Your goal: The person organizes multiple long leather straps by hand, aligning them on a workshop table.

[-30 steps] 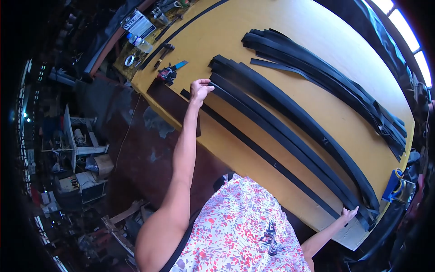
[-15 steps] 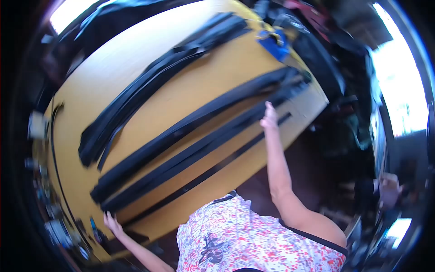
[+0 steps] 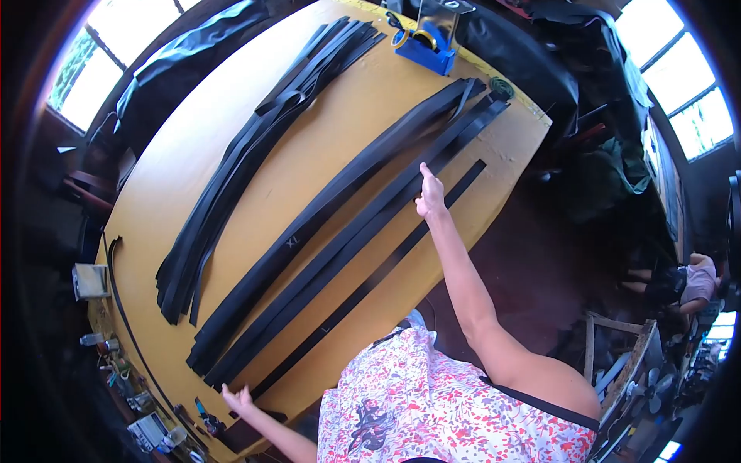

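My right hand (image 3: 431, 193) is at the near edge of a long bundle of black strips (image 3: 340, 239), one finger stretched along it and the others partly bent. Down at the bundle's lower end, my left hand (image 3: 239, 400) has its fingers spread, beside the strip ends. A single narrow black strip (image 3: 370, 283), marked "L", lies between my body and that bundle. Just beyond the bundle rests a thicker black stack (image 3: 309, 218) marked "XL". Farther off is a looser pile of black strips (image 3: 231, 174).
These lie on a yellow table (image 3: 181, 139). A blue tape dispenser (image 3: 424, 55) stands at its far end, near a dark green coil (image 3: 502, 87). Small tools (image 3: 208, 417) sit at the lower left. Another person (image 3: 698, 282) is at far right, beyond a wooden frame (image 3: 617, 324).
The view has turned and sharpened, so the table appears shifted. Both hands remain near the same bundle, with the right hand slightly farther left in the picture.
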Demonstrator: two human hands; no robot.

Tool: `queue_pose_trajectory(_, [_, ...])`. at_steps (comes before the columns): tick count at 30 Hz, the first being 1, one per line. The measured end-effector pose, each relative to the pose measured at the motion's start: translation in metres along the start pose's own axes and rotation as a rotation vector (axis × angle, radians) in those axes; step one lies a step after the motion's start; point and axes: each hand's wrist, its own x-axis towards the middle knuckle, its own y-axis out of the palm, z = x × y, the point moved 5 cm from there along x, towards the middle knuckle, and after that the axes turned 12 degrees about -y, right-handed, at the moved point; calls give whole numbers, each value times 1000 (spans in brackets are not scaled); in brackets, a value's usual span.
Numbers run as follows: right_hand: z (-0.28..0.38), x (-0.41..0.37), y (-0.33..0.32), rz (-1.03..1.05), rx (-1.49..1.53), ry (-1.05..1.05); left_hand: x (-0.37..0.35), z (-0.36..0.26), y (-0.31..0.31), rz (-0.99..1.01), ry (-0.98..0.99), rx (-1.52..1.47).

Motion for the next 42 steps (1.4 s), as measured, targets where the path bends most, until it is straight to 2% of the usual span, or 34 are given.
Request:
queue_pose_trajectory(2, [-12,-1,6,45,37,-12,3,26,15,187,-59,24])
queue_pose_trajectory(5, [14,-24,17,-26,38,28,-4,40,47,339,-157,-17])
queue_pose_trajectory(6, [2,-8,14,16,115,25,-11,41,57,370,-179,-29])
queue_pose_trajectory(7, [23,-33,20,4,69,30,-16,41,61,359,-179,-24])
queue_pose_trajectory(10, [14,-17,2,-68,20,146,-20,46,63,387,-194,13])
queue_pose_trajectory(11, [14,-9,1,42,70,144,-26,49,63,378,-182,0])
queue_pose_trajectory(13, [21,-10,3,102,97,89,-31,49,65,376,-167,-18])
queue_pose_trajectory(16, [20,-5,-3,84,53,76,-38,53,56,346,-129,-32])
queue_pose_trajectory(18, [20,-5,-5,247,91,39,-30,53,48,445,-106,9])
queue_pose_trajectory(20, [20,-7,-15,202,46,39,-21,56,36,452,-120,30])
queue_pose_trajectory(22, [34,-35,-23,54,-165,-63,-22,60,22,384,-31,117])
queue_pose_trajectory(24, [29,-26,-51,127,-462,-404,-35,60,10,385,161,408])
queue_pose_trajectory(25, [33,-40,-57,168,-667,-596,-45,61,5,313,317,611])
queue_pose_trajectory(26, [29,-54,-69,167,-669,-601,-48,63,-4,316,314,608])
queue_pose_trajectory(28, [20,-96,-74,244,-1138,-684,-69,61,-14,259,877,1320])
queue_pose_trajectory(29, [11,-113,-77,264,-1138,-682,-75,65,-22,222,1191,1496])
queue_pose_trajectory(30, [0,-130,-79,263,-1357,-722,-80,71,-31,187,1290,1571])
queue_pose_trajectory(31, [-13,-142,-78,269,-1576,-762,-86,74,-38,212,1319,1573])
queue_pose_trajectory(35, [-48,-148,-89,329,-1673,-811,-86,73,-41,243,1458,1547])
queue_pose_trajectory(39, [-47,-137,-83,310,-1734,-779,-74,72,-25,166,1515,1474])
queue_pose_trajectory(42, [-43,-126,-76,280,-1761,-772,-70,75,-4,182,1553,1437])
